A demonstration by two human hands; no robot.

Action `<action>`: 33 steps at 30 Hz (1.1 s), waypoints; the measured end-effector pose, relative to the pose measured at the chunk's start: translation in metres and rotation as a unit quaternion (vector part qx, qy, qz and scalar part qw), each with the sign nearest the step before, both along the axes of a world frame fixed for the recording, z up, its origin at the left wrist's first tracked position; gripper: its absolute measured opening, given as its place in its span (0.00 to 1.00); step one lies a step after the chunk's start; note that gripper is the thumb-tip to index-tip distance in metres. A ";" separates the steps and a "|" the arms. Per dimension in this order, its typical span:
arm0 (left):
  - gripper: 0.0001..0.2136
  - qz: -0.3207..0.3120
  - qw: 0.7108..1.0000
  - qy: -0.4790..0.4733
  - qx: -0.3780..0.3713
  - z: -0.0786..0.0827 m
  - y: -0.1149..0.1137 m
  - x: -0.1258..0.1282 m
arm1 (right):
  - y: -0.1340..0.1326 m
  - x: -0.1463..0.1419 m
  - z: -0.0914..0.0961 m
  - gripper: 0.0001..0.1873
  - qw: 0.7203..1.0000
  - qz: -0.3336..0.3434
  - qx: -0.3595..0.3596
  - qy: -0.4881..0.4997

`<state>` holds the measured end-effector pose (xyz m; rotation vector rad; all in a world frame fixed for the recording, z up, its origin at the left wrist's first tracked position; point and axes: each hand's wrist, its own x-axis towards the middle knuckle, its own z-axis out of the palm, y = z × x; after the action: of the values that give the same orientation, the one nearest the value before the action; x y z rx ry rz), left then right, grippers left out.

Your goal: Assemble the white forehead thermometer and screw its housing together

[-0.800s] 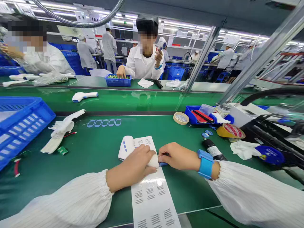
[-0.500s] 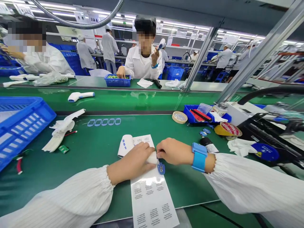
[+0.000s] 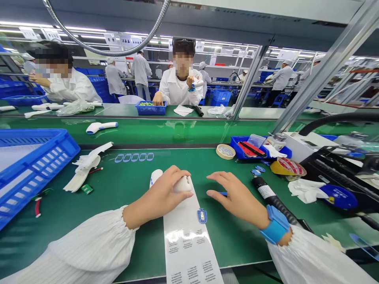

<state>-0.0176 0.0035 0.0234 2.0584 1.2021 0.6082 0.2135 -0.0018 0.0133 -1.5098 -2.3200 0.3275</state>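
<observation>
My left hand (image 3: 161, 195) is wrapped over a white handheld thermometer body (image 3: 181, 184) that lies on the green bench across a long white label sheet (image 3: 189, 232). A small blue sticker piece (image 3: 202, 215) rests on that sheet just right of my left hand. My right hand (image 3: 233, 195), with a blue wrist strap (image 3: 276, 227), hovers to the right with fingers spread and nothing held. A thin blue item (image 3: 222, 193) shows beneath its fingers.
A blue crate (image 3: 32, 165) stands at left, with white shell parts (image 3: 85, 165) beside it. A black pen-like tool (image 3: 271, 197), tape rolls (image 3: 225, 151) and a blue tray (image 3: 251, 145) lie at right. Another thermometer (image 3: 100, 127) lies on the conveyor. Co-workers sit across.
My right hand let go of the blue sticker piece, opened and drew away to the right. The sticker now lies on the label sheet. My left hand still grips the thermometer body.
</observation>
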 end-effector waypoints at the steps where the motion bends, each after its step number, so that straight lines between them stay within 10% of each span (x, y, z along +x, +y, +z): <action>1: 0.17 0.011 0.999 -0.027 0.013 0.004 0.000 -0.002 | -0.003 -0.006 0.001 0.21 0.998 0.027 0.025 0.049; 11: 0.24 0.080 0.941 -0.315 -0.091 0.009 -0.010 -0.004 | 0.006 -0.064 0.018 0.19 0.950 0.195 0.191 0.150; 20: 0.24 -0.019 0.976 -0.213 -0.041 0.016 -0.019 -0.028 | 0.000 -0.062 0.013 0.10 0.916 0.245 0.301 0.100; 27: 0.20 -0.085 0.967 -0.082 0.225 0.018 -0.020 -0.039 | 0.000 -0.061 0.025 0.07 0.899 0.294 0.322 0.039; 33: 0.14 -0.170 0.966 -0.046 0.188 0.013 -0.019 -0.045 | -0.001 -0.071 0.044 0.09 0.888 0.347 0.300 -0.023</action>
<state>-0.0630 -0.0150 0.0367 2.4482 0.6921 0.7984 0.1423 -0.0027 0.0571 -0.3771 -2.5822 -0.2549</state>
